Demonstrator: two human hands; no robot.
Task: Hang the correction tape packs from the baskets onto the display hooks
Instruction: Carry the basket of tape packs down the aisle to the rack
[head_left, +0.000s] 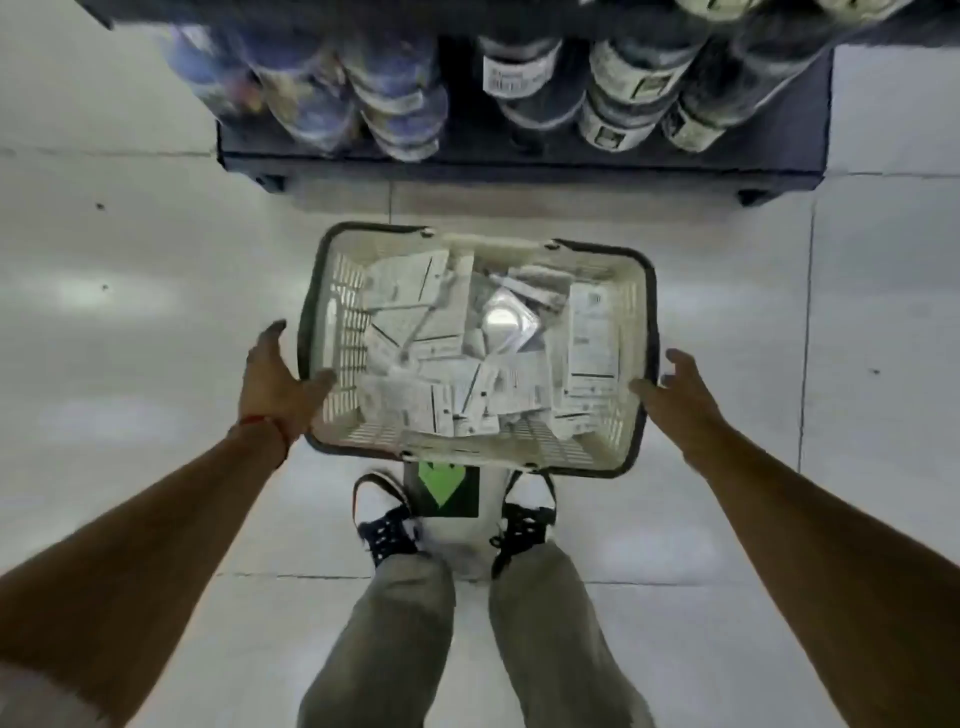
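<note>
Left hand (278, 376) and right hand (675, 387), fingers spread, at opposite rims of the basket (332, 312) of packs (467, 384).

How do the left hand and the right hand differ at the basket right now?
The left hand lies against the basket at its left rim, thumb over the edge; the right hand sits at the right rim, and contact there is less clear. The left wrist wears a red thread; the right wrist is bare. Both hands are open with spread fingers, one on each side of the basket, and neither holds a correction tape pack.
</note>
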